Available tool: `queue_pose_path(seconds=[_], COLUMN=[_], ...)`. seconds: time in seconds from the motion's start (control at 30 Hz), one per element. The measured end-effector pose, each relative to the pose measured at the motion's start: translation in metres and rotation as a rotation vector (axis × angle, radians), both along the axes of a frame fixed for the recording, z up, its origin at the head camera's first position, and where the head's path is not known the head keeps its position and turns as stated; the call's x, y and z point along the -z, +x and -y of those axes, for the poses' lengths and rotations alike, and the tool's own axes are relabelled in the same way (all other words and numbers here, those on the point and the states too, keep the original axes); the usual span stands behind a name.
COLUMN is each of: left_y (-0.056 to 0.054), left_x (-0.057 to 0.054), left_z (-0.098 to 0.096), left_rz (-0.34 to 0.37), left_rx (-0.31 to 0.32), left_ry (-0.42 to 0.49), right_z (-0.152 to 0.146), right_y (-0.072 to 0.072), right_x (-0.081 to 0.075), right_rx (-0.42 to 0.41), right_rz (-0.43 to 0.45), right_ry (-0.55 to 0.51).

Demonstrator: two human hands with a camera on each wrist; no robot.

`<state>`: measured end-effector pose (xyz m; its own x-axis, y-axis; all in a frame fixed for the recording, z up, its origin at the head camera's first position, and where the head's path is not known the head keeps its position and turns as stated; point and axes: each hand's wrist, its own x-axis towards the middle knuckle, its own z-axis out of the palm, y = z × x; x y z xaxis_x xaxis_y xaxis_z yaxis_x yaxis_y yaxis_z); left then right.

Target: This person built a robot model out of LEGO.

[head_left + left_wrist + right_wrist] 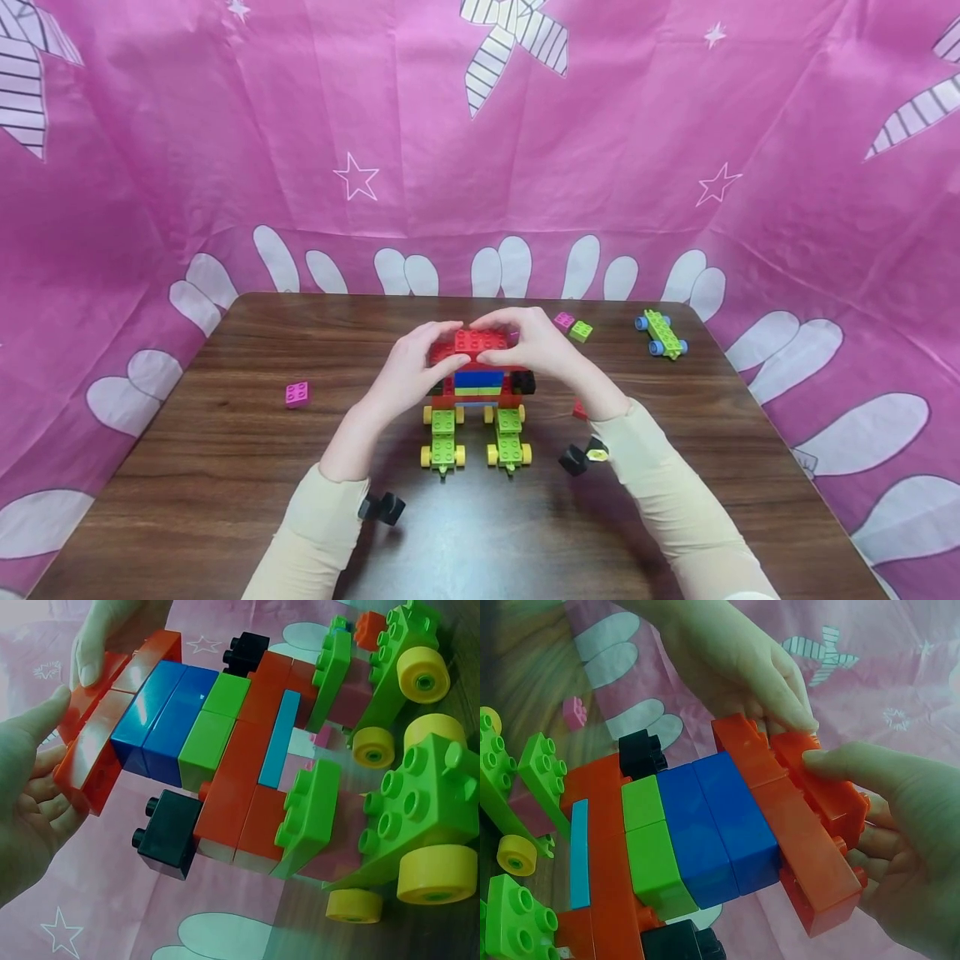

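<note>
Both hands meet at the top of a tall toy-brick figure, their thumbs on the near side of a red brick [829,787] and fingers behind it. My left hand [405,367] grips the brick's left end, my right hand [543,346] its right end. This brick sits over a wider row of red bricks [90,765]. Below come blue bricks [705,825], lime bricks [214,731] and a red body with a black brick [169,832] on each side. Two lime wheeled bases [443,450] with yellow wheels carry the figure upright.
A pink brick [297,394] lies on the brown table [187,467] to the left. Behind the right hand are another pink brick [564,320] and a lime brick [581,331]. A lime car base [662,333] with blue wheels stands far right. Part of a red brick [580,409] shows beside the right forearm.
</note>
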<state>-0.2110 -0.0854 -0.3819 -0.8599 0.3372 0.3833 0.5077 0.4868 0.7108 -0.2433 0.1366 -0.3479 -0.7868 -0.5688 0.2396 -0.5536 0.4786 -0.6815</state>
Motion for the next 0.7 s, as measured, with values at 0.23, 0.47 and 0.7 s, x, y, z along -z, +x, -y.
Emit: queue_pose_path(seconds=[0.23, 0.47, 0.7], left_y=[0.000, 0.000, 0.001], left_x=[0.001, 0.002, 0.002], left_z=[-0.003, -0.004, -0.003], left_rz=[-0.009, 0.000, 0.008], left_rx=[0.000, 0.003, -0.012], left_ry=[-0.013, -0.024, -0.004], right_z=[-0.003, -0.018, -0.023], right_y=[0.002, 0.002, 0.002], right_x=[0.000, 0.006, 0.010], right_rx=[-0.004, 0.016, 0.025], right_rz=[-0.027, 0.017, 0.082], right_ry=[-0.001, -0.013, -0.054])
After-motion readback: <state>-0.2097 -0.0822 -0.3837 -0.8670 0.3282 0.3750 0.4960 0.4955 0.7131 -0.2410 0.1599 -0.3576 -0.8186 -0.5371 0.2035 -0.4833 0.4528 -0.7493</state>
